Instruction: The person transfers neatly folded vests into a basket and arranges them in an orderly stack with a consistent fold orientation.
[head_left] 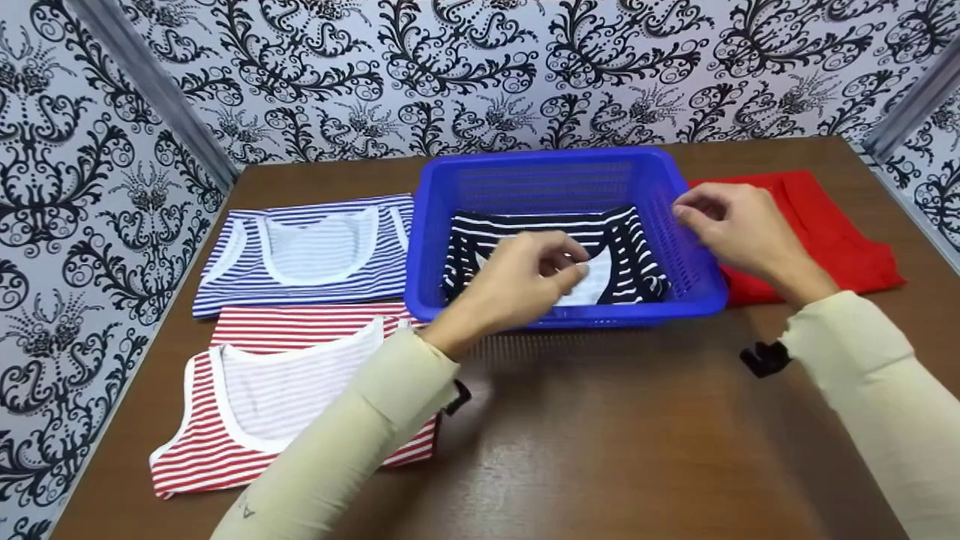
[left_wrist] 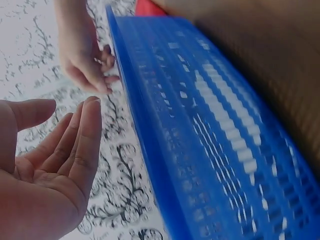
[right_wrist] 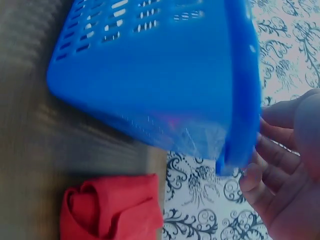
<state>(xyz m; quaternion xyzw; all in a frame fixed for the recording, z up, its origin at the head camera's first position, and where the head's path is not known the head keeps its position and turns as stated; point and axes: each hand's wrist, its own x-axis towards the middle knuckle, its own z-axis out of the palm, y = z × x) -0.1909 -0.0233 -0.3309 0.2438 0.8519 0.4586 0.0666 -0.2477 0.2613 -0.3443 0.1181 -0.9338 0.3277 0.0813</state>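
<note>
Neighbouring basket (head_left: 645, 312), head view only: red-striped top (head_left: 274, 401)

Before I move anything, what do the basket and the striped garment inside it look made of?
Blue basket: probably molded plastic, smooth with a slight sheen, judging by its stiff, evenly slotted form.
Black-and-white striped garment: likely soft, matte knit fabric, going by its creases; the exact fiber I can't tell.

The left sleeve (head_left: 337, 442) covers part of the red-striped shirt (head_left: 292, 390); the left hand (head_left: 517, 277) hides some black shirt (head_left: 626, 255). The right wrist view shows the basket (right_wrist: 160, 85) blurred.
</note>
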